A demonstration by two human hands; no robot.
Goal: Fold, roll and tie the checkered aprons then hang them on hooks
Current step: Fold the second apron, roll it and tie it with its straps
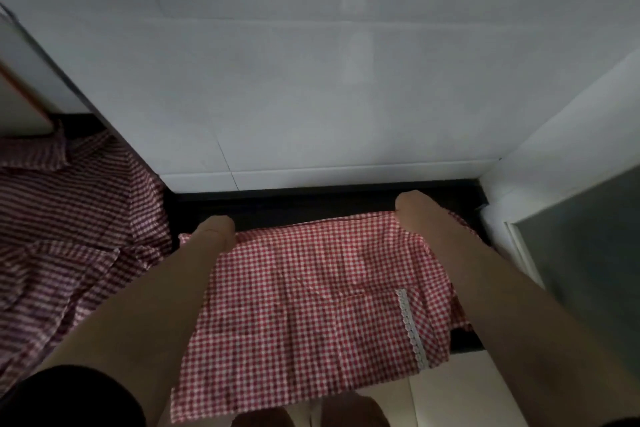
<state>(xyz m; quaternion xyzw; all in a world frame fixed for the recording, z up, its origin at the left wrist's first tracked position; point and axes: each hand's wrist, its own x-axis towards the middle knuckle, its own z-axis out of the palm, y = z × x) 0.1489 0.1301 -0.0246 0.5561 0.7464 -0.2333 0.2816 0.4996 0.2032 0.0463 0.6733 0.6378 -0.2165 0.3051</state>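
The red-and-white checkered apron (304,288) lies spread across the dark bench (311,204) in front of the person, its near edge hanging over the bench's front toward the pale floor. It looks like thin, light cotton: soft, limp, already creased, with no stiffness to hold a fold by itself. A strip of white lace trim (410,326) runs down its right side, probably a pocket or hem edge.

Both hands reach to the far edge of the cloth. The left hand (216,229) sits at the far left corner and the right hand (412,208) at the far right corner. Their fingers are hidden beyond the knuckles, so I cannot tell whether they pinch the cloth or only press on it.

Cloth this floppy is best held at the two corners and kept lightly taut, or it will sag and bunch in the middle when folded.

A second checkered apron (69,218), darker in this light, lies crumpled to the left, just beside the first. A white tiled wall (311,80) stands behind the bench.
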